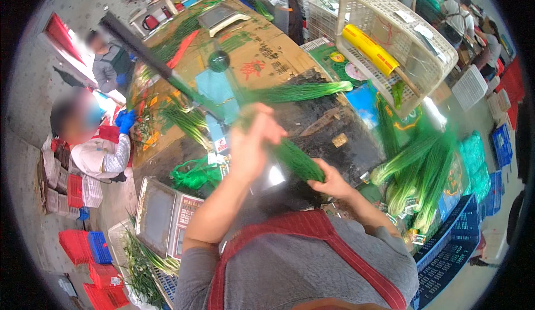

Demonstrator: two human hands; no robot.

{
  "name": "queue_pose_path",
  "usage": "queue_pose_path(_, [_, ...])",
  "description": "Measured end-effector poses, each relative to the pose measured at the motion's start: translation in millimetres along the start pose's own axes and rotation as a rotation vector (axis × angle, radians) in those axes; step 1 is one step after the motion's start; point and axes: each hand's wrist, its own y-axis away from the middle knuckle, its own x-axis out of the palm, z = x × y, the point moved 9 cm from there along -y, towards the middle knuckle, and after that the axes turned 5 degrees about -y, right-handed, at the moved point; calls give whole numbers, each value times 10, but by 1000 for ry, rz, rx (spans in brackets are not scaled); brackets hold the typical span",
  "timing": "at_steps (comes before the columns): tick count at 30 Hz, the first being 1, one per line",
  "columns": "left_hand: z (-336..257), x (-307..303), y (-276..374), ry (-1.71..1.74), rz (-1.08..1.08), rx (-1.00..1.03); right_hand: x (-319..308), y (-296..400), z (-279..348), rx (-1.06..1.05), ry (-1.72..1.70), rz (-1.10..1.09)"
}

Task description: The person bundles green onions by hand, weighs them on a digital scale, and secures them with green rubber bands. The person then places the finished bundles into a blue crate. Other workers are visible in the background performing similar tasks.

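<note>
My right hand (pixel 330 178) is closed around one end of a bundle of green onions (pixel 299 157) above the dark tabletop. At the bundle's other end is my left hand (pixel 257 128), blurred, its fingers bent; whether it grips the stalks cannot be told. Just beyond it, another green onion bunch (pixel 301 92) lies with its pale roots to the right. Several bagged bunches (pixel 418 176) with tags are piled at the right. Green netting (pixel 194 172) lies to the left, and loose green onions (pixel 184 115) lie beyond it.
A digital scale (pixel 156 216) stands at the near left, a second scale (pixel 221 17) at the far end. A white crate (pixel 426 55) with a yellow roll (pixel 370 50) stands at the far right, a dark blue crate (pixel 449 247) near right. A dark post (pixel 142 49) slants at left. Co-workers stand around.
</note>
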Motion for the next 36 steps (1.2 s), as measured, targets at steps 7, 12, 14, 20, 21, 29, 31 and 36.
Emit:
queue_pose_path(7, [-598,-756,52,-758,-58,41,-435,-55,238,-66,283,32])
queue_pose_path(12, [-722,-804,68,-1028,-23,-3,-800,-273,80,2,452,-40])
queue_pose_path(14, [-640,-923,9,-1031,-45,-45,-905,-419,-123,-35,491,-67])
queue_pose_path(20, [-496,-1049,-26,-1365,9,131,-699,-836,-579,279,669,52])
queue_pose_path(21, [-476,-1074,-11,-1366,9,112,-635,-884,-657,308,702,89])
queue_pose_path(29, [-571,-1055,157,-1348,77,161,-293,-1065,-1009,318,857,244])
queue_pose_path(31, [-603,-1071,207,-1328,36,174,-282,-1077,-1042,316,927,260])
queue_pose_path(36, [-584,-1120,198,-1348,26,186,-202,-1084,-942,229,921,280])
